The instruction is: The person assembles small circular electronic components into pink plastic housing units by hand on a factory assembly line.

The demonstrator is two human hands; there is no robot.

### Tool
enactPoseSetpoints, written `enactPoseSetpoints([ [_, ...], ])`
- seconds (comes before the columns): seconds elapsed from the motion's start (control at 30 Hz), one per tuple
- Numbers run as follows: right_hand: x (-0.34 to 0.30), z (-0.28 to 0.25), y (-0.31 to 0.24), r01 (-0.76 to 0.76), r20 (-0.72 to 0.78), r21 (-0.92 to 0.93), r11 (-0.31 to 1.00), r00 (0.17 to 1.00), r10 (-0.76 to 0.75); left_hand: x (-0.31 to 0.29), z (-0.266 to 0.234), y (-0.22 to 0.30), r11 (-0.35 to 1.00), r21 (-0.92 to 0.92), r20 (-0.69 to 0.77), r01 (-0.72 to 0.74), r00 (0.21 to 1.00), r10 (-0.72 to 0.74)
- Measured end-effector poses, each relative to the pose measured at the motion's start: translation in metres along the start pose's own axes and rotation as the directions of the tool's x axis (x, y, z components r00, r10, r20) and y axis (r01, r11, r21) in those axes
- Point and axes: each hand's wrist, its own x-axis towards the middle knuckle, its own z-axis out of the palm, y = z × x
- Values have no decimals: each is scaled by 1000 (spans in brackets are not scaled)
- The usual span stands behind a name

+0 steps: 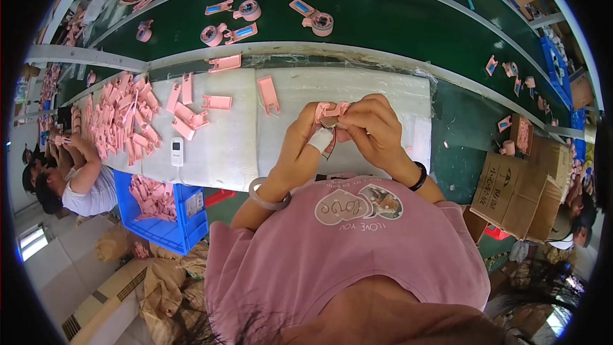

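Close in front of my chest, both hands are closed round a small pink plastic housing (331,111). My left hand (302,142) grips its left side, with white wrapping on one digit. The fingertips of my right hand (375,129) pinch at its right side, where a small greyish piece shows. A thin dark wire or strip hangs below; the fingers hide most of the details. The nearest loose piece is a pink plastic shell (269,94) on the padded white worktop (294,89), left of my hands.
A heap of pink shells (118,115) covers the worktop's left end, near a white handheld device (177,152). A blue bin (191,233) of pink parts stands below. Pink round-headed assemblies (247,10) lie on the green conveyor (377,16). Cardboard boxes (511,188) stand right; co-workers sit at both sides.
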Motion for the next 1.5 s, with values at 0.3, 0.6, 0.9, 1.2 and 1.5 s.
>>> enactPoseSetpoints([
  [0.3,1,-1,0,-22,30,-22,1000,999,22,-1,-1,-4,997,77,6,-17,1000,16],
  [0.6,1,2,-5,6,-3,-78,997,1000,-7,-2,-3,-12,990,141,-47,16,999,-10],
  [0.9,-26,3,22,-678,440,679,282,683,583,-1,1,2,994,95,-22,-46,999,48],
  [1.2,4,-18,8,-578,257,156,801,807,532,-7,-19,-13,982,-67,-211,176,960,-186],
  [1.5,9,-18,0,-431,135,-75,899,889,437,-8,-16,-17,983,-42,-229,181,956,-186],
])
